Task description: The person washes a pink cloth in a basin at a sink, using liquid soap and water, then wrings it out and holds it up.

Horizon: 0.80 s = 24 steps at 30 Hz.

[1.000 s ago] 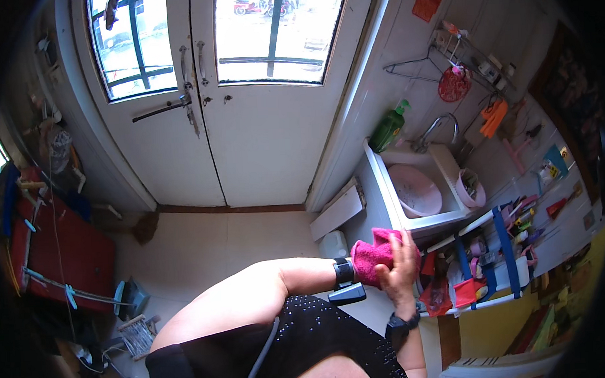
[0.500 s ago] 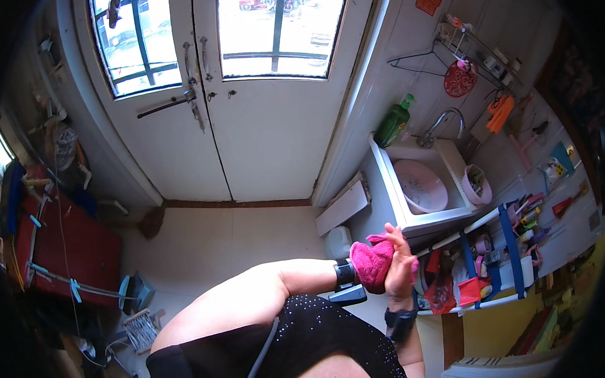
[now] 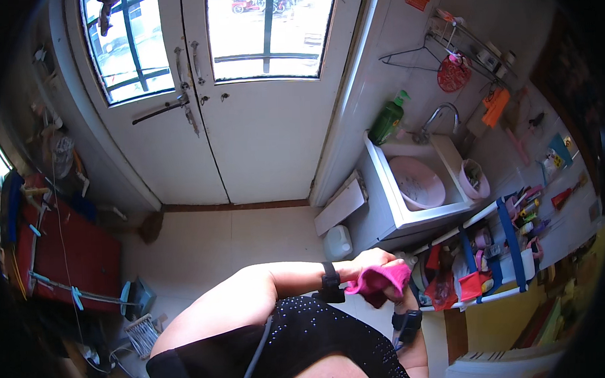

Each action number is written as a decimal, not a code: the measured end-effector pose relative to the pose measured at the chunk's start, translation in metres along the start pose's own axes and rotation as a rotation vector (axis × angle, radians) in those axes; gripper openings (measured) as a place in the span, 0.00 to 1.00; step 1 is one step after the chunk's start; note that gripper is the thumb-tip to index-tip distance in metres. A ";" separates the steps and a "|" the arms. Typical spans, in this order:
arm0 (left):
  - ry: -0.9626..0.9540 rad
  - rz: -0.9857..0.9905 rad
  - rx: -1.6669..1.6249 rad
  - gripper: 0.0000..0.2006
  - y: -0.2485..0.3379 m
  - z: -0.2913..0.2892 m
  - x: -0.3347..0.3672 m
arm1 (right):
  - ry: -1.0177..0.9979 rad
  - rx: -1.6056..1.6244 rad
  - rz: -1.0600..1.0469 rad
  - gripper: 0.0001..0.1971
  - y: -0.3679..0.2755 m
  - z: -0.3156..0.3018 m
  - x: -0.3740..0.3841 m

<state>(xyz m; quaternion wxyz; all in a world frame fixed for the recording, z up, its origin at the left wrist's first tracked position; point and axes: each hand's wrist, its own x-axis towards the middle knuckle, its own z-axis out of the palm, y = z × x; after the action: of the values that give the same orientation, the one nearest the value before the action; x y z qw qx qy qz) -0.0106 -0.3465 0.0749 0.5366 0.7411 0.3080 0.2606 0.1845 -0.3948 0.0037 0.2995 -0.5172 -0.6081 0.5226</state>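
Observation:
A bright pink cloth [image 3: 379,284] hangs in front of me between my two hands, low and right of centre. My left hand [image 3: 370,258] reaches across from the left, a dark band on its wrist, with its fingers closed at the cloth's upper edge. My right hand [image 3: 395,294] comes up from below, also with a dark band at the wrist. The cloth lies over most of that hand and hides its fingers, so their grip does not show.
A white sink [image 3: 433,214] stands right, with a pink basin [image 3: 417,182], a green pump bottle [image 3: 387,119] and a faucet [image 3: 440,121]. Beside my hands is a shelf rack [image 3: 511,248] with bags and bottles. A white jug [image 3: 338,242] is on the floor, before double doors [image 3: 267,137].
My left hand has come out from behind the cloth to its upper edge. My right hand, earlier bare with fingers raised, is lower and mostly under the cloth. The view has shifted slightly.

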 end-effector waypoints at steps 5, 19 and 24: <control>0.205 0.256 0.490 0.20 0.017 -0.015 -0.006 | 0.156 0.842 0.202 0.26 -0.066 0.018 -0.019; 0.052 0.871 0.718 0.12 0.036 -0.018 -0.038 | 0.128 0.933 -0.109 0.08 -0.100 0.010 0.013; 0.339 0.635 0.556 0.21 0.045 -0.033 -0.039 | 0.069 0.272 -0.163 0.07 -0.102 0.002 0.004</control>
<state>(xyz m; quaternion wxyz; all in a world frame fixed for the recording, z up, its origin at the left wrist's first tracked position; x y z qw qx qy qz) -0.0524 -0.3646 0.1253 0.1528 0.8617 0.2073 0.4373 0.1494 -0.3835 0.0993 0.4289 -0.4383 -0.5610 0.5561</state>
